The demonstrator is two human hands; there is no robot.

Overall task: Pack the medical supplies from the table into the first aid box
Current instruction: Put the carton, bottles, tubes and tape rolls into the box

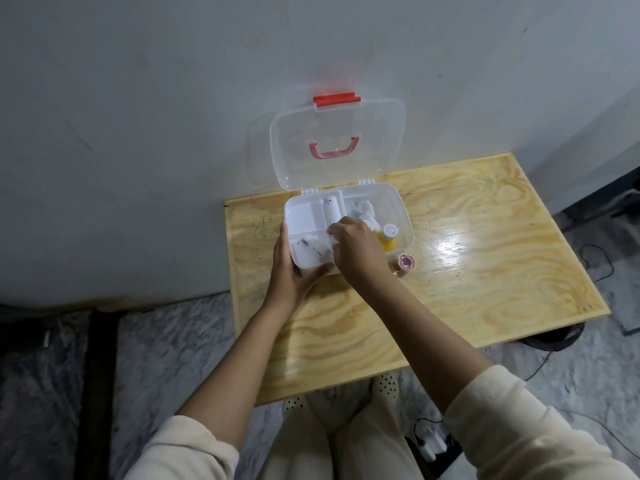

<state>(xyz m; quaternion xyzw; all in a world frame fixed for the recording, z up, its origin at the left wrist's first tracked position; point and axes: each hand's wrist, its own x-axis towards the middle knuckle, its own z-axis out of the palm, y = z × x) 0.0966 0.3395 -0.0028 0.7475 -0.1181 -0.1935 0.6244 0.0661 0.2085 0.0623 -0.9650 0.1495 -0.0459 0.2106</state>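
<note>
Your left hand clasps the first aid box at its near-left corner. Your right hand reaches inside, fingers curled, perhaps pinching something white. The pink tape roll stands on the table just right of that wrist, nearest your right hand.

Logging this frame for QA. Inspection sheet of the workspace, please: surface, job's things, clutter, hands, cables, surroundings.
Surface: plywood table, glossy, glare patch right of the box.
Job's things: first aid box open, lid upright against the wall; yellow bottle, white tube and other white supplies inside; pink tape roll not yet packed, on the table beside the box.
Clutter: nothing seen.
Hands: left hand steadies the box's near left corner; right hand reaches into the box, what it grips is hidden.
Cables: black cables and a plug strip on the floor.
Surroundings: grey wall, patterned floor.
</note>
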